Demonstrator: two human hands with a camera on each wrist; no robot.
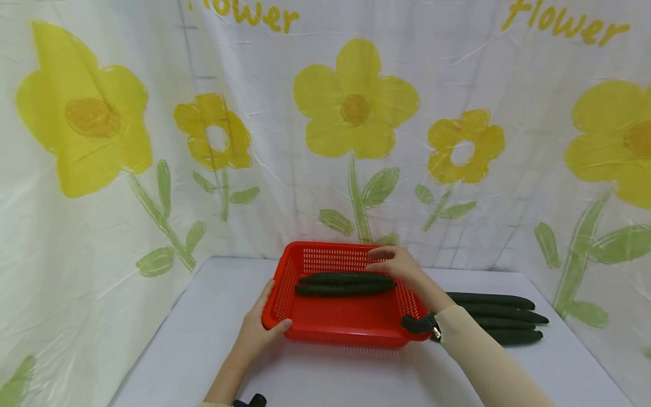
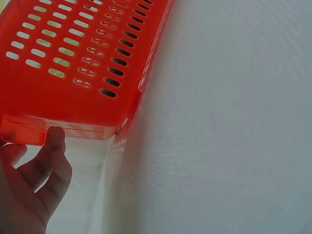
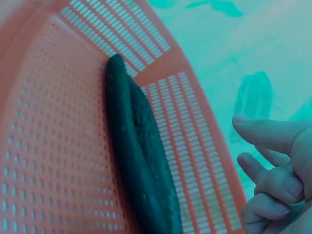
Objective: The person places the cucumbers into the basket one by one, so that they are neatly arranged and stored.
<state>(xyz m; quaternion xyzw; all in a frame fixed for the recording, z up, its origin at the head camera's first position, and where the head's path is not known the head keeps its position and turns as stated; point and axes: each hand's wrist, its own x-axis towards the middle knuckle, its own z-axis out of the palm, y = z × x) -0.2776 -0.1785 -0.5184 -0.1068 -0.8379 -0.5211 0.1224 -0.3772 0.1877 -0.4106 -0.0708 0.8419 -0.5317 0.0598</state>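
A red plastic basket point(image 1: 335, 317) with slotted walls stands on the table, tilted toward the head camera. Two dark green cucumbers point(image 1: 346, 290) lie side by side along its far wall. At the basket's left front corner my left hand point(image 1: 256, 329) grips the rim, thumb over the edge and fingers along the outside. The left wrist view shows that hand's curled fingers point(image 2: 58, 163) by the basket's edge. My right hand point(image 1: 400, 265) hovers over the basket's right rear part, holding nothing, fingers loosely bent. In the right wrist view it is apart from the cucumbers.
Several more cucumbers point(image 1: 500, 311) lie on the white table point(image 1: 203, 316) right of the basket, partly hidden behind the right forearm. A white curtain point(image 1: 274, 186) with yellow flowers hangs close behind the table and along its sides.
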